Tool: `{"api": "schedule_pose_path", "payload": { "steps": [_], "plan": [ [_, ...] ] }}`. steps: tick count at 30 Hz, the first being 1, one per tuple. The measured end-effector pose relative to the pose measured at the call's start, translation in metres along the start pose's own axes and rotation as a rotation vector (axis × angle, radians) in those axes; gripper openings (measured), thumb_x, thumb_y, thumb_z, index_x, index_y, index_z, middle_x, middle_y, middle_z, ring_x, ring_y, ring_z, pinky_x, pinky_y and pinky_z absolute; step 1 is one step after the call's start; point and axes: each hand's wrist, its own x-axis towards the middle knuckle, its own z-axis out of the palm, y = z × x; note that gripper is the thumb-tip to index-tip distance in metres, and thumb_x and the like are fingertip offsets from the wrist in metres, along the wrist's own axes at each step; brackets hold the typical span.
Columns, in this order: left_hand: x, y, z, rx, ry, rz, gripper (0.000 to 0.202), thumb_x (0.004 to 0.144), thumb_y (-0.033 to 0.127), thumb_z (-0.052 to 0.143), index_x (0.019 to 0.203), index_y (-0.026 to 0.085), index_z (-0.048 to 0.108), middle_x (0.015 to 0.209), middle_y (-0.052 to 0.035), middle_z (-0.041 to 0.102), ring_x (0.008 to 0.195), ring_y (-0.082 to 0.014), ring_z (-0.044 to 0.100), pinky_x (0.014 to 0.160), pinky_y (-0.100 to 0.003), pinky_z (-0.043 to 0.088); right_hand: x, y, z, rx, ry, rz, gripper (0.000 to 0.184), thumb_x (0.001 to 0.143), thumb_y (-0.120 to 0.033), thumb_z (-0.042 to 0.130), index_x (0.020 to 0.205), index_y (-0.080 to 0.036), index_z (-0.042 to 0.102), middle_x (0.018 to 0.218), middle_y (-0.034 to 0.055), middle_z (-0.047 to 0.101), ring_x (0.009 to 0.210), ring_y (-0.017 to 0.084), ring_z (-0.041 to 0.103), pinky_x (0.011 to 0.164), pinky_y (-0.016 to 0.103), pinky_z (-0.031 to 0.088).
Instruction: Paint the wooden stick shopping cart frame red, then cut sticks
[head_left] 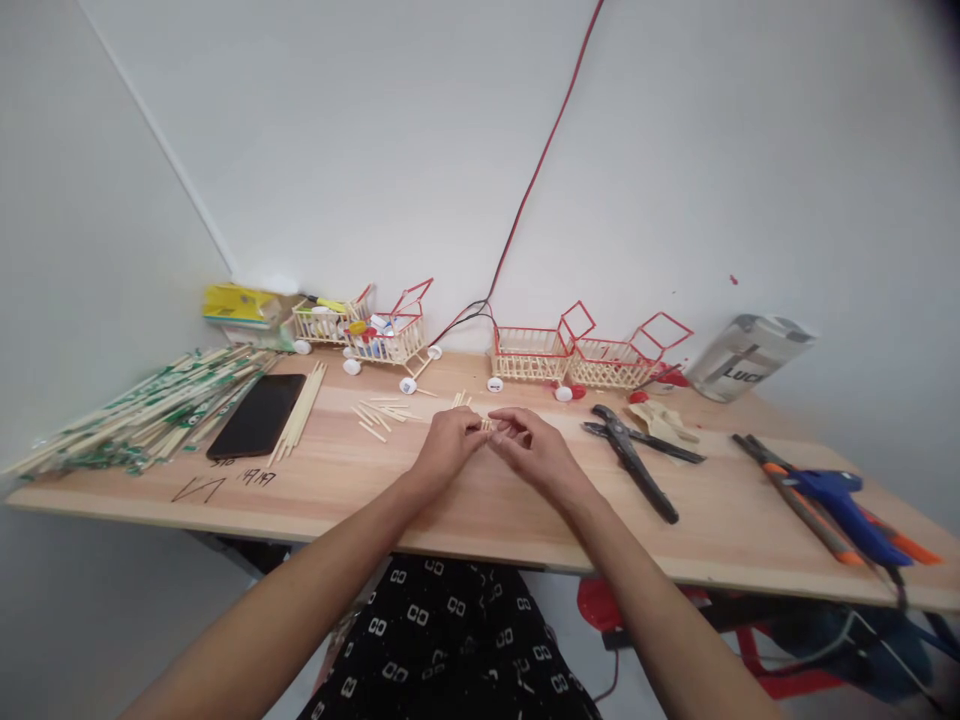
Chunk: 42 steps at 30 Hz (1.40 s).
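Note:
My left hand (pixel 448 440) and my right hand (pixel 534 447) meet above the middle of the wooden table, fingertips nearly touching. Between them is a little bundle of short wooden sticks (pixel 486 425), pinched by the fingers of both hands and partly covered by them. Just behind my left hand, more short sticks (pixel 461 399) lie on the wood. Further left is a loose scatter of cut stick pieces (pixel 384 411). To the right of my right hand lie black-handled pliers or cutters (pixel 634 465).
Small stick-built carts (pixel 386 345) and red-rimmed cart baskets (pixel 529 352) stand along the wall. At left are a phone (pixel 257 416), long sticks (pixel 298 415) and wrapped chopsticks (pixel 169 410). A blue glue gun (pixel 851 510) lies right, near a silver bag (pixel 750 357).

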Motion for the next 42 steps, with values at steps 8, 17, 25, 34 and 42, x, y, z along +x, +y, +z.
{"api": "schedule_pose_path", "payload": {
  "steps": [8,17,25,34,42],
  "plan": [
    [0.000,0.005,0.001,-0.036,-0.108,0.063,0.022,0.084,0.022,0.058,0.063,0.017,0.062,0.069,-0.0023,0.060,0.071,-0.0156,0.054,0.067,-0.025,0.037,0.000,-0.010,0.001,0.080,0.042,0.020,0.012,0.082,-0.034,0.061,0.082,-0.021,0.061,0.077,-0.0002,0.064,0.071,0.014,0.057,0.065,0.026,0.043],
    [0.001,0.009,-0.001,-0.181,-0.006,-0.154,0.018,0.079,0.026,0.064,0.093,0.016,0.070,0.062,0.0023,0.061,0.064,-0.0157,0.056,0.066,-0.026,0.041,0.006,0.010,-0.006,0.076,0.100,0.232,0.021,0.077,-0.040,0.058,0.076,-0.019,0.061,0.070,0.0010,0.065,0.062,0.014,0.056,0.060,0.027,0.042],
    [-0.001,0.007,0.003,0.196,-0.052,-0.052,0.028,0.088,0.022,0.056,0.114,0.016,0.065,0.111,-0.0122,0.070,0.104,-0.0250,0.062,0.094,-0.036,0.043,0.012,0.014,-0.004,-0.106,0.162,0.268,0.014,0.073,-0.033,0.060,0.067,-0.020,0.061,0.063,0.0007,0.065,0.058,0.015,0.055,0.059,0.027,0.040],
    [0.019,0.022,-0.011,0.545,-0.295,0.151,0.022,0.087,0.012,0.050,0.085,0.017,0.071,0.090,-0.0102,0.063,0.092,-0.0248,0.056,0.079,-0.033,0.042,0.017,0.017,-0.004,-0.147,0.157,0.238,0.008,0.073,-0.027,0.060,0.073,-0.020,0.064,0.063,0.0008,0.064,0.060,0.016,0.056,0.059,0.027,0.038],
    [0.042,0.005,-0.008,0.528,-0.460,0.278,0.026,0.080,0.004,0.047,0.086,0.016,0.070,0.092,-0.0103,0.062,0.090,-0.0226,0.057,0.080,-0.032,0.043,0.002,-0.008,-0.025,-0.181,0.352,0.104,0.030,0.080,-0.026,0.051,0.056,-0.022,0.032,0.055,-0.0048,0.037,0.056,0.011,0.035,0.056,0.026,0.027]
  ]
}}
